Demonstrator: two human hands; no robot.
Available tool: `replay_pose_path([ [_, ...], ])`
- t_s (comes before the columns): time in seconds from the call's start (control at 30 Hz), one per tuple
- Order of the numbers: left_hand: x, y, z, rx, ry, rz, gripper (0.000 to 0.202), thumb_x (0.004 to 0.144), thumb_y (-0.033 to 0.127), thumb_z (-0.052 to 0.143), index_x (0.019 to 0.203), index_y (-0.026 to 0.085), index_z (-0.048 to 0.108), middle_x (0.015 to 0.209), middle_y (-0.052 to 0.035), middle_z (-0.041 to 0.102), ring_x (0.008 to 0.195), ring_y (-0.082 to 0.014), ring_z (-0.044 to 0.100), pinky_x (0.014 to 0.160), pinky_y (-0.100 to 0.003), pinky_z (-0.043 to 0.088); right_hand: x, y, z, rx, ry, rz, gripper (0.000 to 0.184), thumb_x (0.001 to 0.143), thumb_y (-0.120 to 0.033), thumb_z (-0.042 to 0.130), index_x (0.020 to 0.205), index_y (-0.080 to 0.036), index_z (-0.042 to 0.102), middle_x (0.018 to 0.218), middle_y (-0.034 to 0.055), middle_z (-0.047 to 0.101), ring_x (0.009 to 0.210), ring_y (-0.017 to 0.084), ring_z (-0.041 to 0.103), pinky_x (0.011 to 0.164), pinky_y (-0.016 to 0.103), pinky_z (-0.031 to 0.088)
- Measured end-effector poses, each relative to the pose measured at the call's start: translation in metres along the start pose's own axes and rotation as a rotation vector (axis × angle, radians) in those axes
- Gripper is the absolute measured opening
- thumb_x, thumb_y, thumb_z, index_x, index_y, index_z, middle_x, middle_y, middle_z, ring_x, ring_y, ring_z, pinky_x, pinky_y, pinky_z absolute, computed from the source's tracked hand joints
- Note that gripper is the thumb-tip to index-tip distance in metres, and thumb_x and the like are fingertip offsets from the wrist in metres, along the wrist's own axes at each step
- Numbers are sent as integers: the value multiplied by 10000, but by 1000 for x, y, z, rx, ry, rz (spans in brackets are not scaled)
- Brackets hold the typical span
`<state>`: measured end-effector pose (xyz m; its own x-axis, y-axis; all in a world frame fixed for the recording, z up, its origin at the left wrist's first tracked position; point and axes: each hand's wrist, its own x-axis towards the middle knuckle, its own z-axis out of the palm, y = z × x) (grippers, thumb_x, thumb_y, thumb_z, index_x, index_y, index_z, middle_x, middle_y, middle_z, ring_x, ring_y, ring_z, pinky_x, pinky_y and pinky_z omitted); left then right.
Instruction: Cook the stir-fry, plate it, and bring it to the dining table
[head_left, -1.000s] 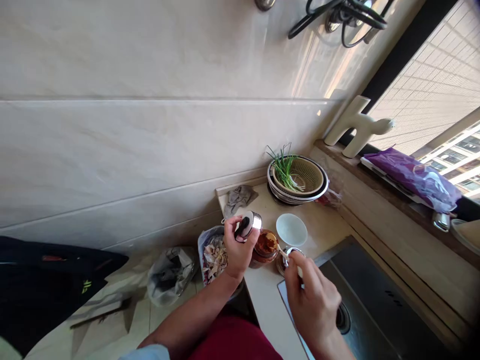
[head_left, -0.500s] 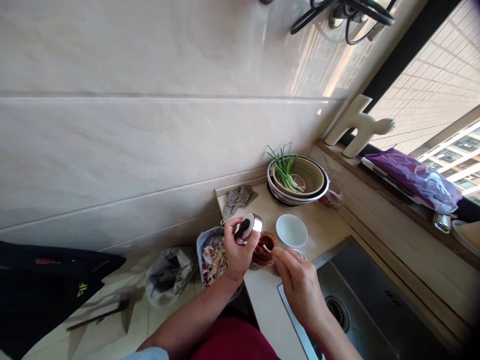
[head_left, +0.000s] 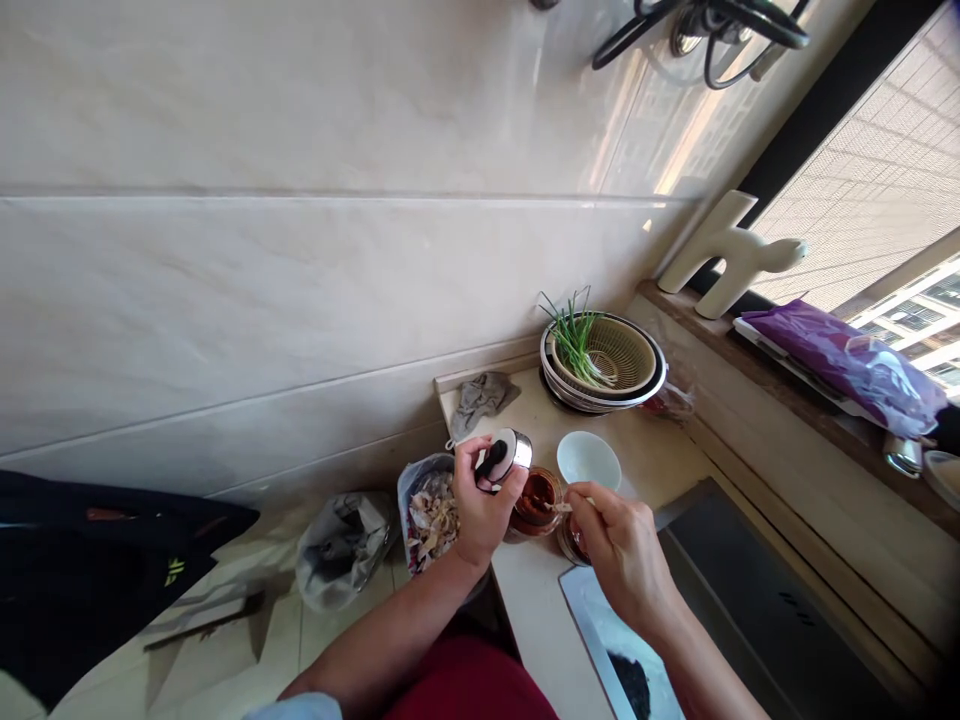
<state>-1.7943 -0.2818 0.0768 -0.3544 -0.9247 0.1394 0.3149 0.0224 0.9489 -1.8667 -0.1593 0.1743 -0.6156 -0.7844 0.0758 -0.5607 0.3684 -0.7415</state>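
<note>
My left hand (head_left: 482,518) grips a silver-rimmed jar lid (head_left: 519,451) with a black knob, held tilted above the counter. Just beneath and right of it stands an uncovered glass jar (head_left: 537,500) of dark red sauce or paste. My right hand (head_left: 621,540) pinches a small spoon (head_left: 559,508) at the jar's right rim; its handle is mostly hidden by my fingers. Partly covered by that hand, a second jar (head_left: 571,545) with reddish contents stands close by. Behind the jars sits a pale bowl (head_left: 589,460).
Green onions (head_left: 576,345) lie in a beige strainer (head_left: 634,355) inside stacked basins. A grey cloth (head_left: 484,398) rests at the counter's back left. The sink (head_left: 739,570) is on the right. A bin of peelings (head_left: 431,520) and a lined bin (head_left: 345,550) stand left below.
My right hand has moved right, drawing the spoon from inside the sauce jar to its right rim. More of the second jar shows. My left hand still grips the lid; the view shifted slightly.
</note>
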Motion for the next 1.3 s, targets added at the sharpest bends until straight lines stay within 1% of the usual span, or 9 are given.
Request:
replay_pose_path([
  [0.1, 0, 2, 0, 0, -7, -9, 449, 688, 369, 737, 1035, 223, 491, 1057, -52, 546, 833, -172, 630, 699, -300, 562, 3, 7, 3, 238, 23, 220, 380, 868, -474, 443, 656, -181, 562, 465, -32, 464, 425, 99, 398, 440, 225, 294],
  [0.2, 1, 2, 0, 0, -15, -9, 445, 698, 368, 730, 1041, 224, 486, 1067, -57, 543, 848, -174, 627, 715, -307, 562, 3, 17, 10, 524, 67, 397, 379, 776, -534, 540, 663, -174, 569, 473, -39, 461, 406, 88, 378, 397, 212, 247],
  [0.27, 1, 1, 0, -6, -12, 2, 447, 699, 366, 731, 1045, 222, 486, 1070, -58, 540, 856, -173, 622, 728, -312, 563, 1, 21, 14, 664, 103, 461, 382, 719, -547, 605, 682, -168, 580, 493, -42, 471, 409, 82, 379, 390, 203, 235],
  [0.37, 1, 0, -1, -12, -7, 1, 455, 695, 371, 735, 1045, 221, 485, 1071, -56, 542, 872, -175, 621, 739, -314, 562, -2, 24, 17, 769, 160, 512, 391, 674, -544, 662, 699, -160, 594, 502, -44, 479, 413, 77, 379, 389, 194, 236],
  [0.63, 1, 2, -1, -14, -1, -13, 465, 676, 394, 746, 1029, 221, 497, 1041, -58, 579, 904, -202, 645, 729, -306, 561, -3, 28, 18, 877, 221, 517, 377, 660, -517, 690, 705, -159, 581, 465, -59, 457, 386, 62, 326, 369, 181, 184],
  [0.9, 1, 3, -1, -21, -11, -13, 459, 690, 377, 740, 1037, 217, 487, 1030, -60, 575, 879, -192, 653, 709, -298, 563, -4, 29, 10, 883, 264, 507, 304, 671, -443, 690, 673, -156, 589, 484, -49, 466, 412, 65, 342, 369, 175, 196],
  [1.03, 1, 3, -1, -40, -18, -16, 453, 696, 375, 736, 1036, 219, 481, 1020, -48, 566, 850, -174, 651, 715, -296, 565, -8, 35, 8, 926, 270, 507, 293, 698, -440, 691, 720, -159, 612, 513, -46, 482, 437, 62, 343, 377, 168, 203],
  [1.2, 2, 4, 0, -74, -17, -20, 456, 691, 379, 742, 1029, 217, 482, 1023, -43, 560, 806, -157, 652, 709, -296, 567, -12, 41, 8, 985, 289, 510, 306, 669, -430, 726, 692, -146, 614, 538, -34, 483, 464, 68, 371, 376, 162, 217],
  [1.3, 2, 5, 0, -71, -13, -18, 455, 694, 387, 738, 1027, 213, 482, 1019, -49, 567, 830, -167, 653, 717, -297, 566, -13, 40, 9, 1018, 300, 504, 301, 656, -416, 737, 662, -146, 603, 555, -31, 487, 469, 64, 386, 369, 155, 217],
])
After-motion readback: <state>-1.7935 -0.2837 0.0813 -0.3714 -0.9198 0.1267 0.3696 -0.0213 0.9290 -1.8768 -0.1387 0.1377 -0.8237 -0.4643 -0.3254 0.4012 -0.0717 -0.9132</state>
